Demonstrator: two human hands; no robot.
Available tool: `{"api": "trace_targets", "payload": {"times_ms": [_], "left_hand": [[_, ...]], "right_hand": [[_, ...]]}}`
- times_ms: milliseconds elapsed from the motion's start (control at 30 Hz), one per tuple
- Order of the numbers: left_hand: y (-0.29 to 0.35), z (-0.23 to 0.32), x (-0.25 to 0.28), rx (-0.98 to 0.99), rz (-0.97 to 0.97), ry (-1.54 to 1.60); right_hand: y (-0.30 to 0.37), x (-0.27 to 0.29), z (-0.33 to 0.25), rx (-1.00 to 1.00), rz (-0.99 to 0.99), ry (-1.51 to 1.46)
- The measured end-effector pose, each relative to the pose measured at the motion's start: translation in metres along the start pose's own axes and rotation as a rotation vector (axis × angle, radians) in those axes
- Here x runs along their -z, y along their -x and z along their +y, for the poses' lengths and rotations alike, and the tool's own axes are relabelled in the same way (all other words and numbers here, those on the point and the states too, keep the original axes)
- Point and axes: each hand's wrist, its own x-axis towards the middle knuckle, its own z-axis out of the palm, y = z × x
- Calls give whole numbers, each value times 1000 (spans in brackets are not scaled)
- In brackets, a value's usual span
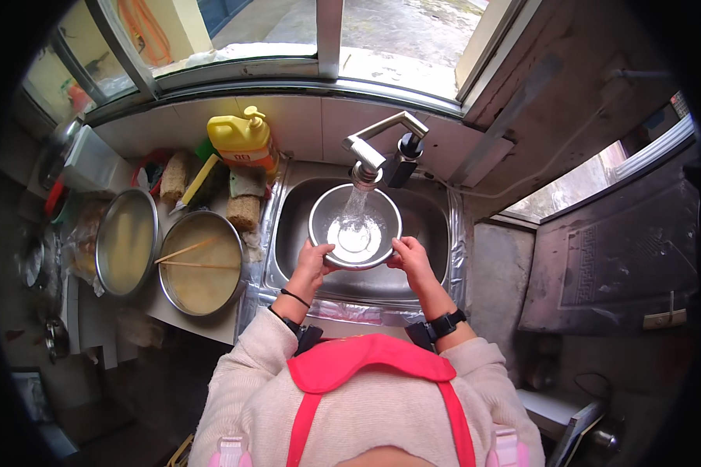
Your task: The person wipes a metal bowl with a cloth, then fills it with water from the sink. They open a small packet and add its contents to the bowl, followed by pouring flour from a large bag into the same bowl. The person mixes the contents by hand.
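Note:
A round stainless steel bowl [321, 226] is held over the sink [288, 265] under the running faucet [365, 152]. Water streams down into it and splashes in the bottom. My left hand [315, 261] grips the rim at the near left, thumb on top. At the near right, my right hand [410, 259] clasps the rim the same way. The fingers under the bowl are mostly hidden.
On the left counter sit a steel basin of cloudy liquid with chopsticks [199, 266] across it and another basin [101, 257] holding pale long pieces. A yellow pump jug [241, 140], loofah-like scrubbers [244, 212] and a yellow-handled brush [198, 180] stand behind.

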Motion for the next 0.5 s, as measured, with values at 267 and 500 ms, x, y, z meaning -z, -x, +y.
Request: {"api": "trace_targets", "payload": {"times_ms": [267, 500], "left_hand": [[10, -4, -2, 6, 61, 44], [17, -2, -3, -131, 84, -71]], "right_hand": [[-7, 3, 3, 53, -58, -36], [-3, 3, 1, 187, -78, -21]]}}
